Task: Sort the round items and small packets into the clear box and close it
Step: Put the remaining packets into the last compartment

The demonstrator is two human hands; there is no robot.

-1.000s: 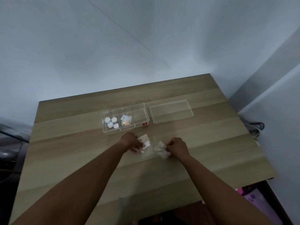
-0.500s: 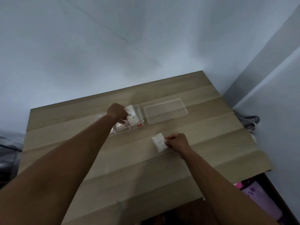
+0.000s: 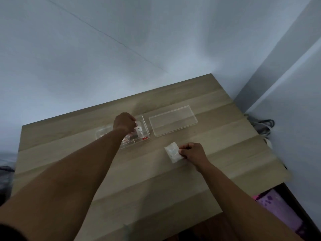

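The clear box (image 3: 146,129) with dividers stands on the wooden table (image 3: 69,153), and my left forearm covers most of it. My left hand (image 3: 124,124) is over the box's right compartment, pinching a small clear packet (image 3: 139,130) that hangs into it. A packet with orange contents (image 3: 125,140) shows in the middle compartment. The round items are hidden under my arm. My right hand (image 3: 192,153) rests on the table in front of the box, gripping the edge of a second small packet (image 3: 172,152).
The box's clear lid (image 3: 172,120) lies flat just right of the box. Walls close in behind and to the right. Grey cables (image 3: 264,126) lie off the table's right edge, and a pink thing (image 3: 278,211) sits on the floor below.
My left hand carried its packet from the table front up to the box and now holds it in the right compartment. My right hand stayed put with its packet.
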